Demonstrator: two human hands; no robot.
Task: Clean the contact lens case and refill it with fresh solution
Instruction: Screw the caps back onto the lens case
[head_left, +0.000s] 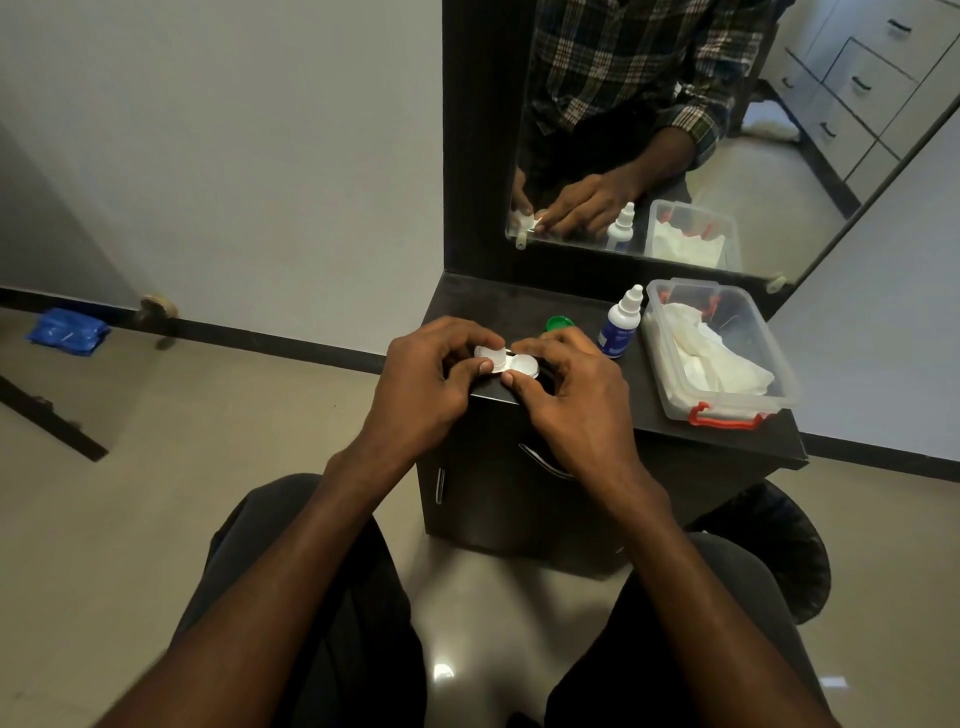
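A white contact lens case (508, 362) with two round wells is held just above the front left corner of the dark cabinet top (597, 395). My left hand (431, 374) pinches its left well and my right hand (566, 389) pinches its right well, thumbs under the near edge. A green cap (560, 323) lies on the cabinet top just behind my right hand. The white and blue solution bottle (620, 325) stands upright to the right of it, capped.
A clear plastic box (727, 405) with orange latches holds white tissues at the right of the cabinet top. A mirror (727, 130) leans behind. Blue cloth (67, 330) lies on the floor at far left. My knees sit below the cabinet.
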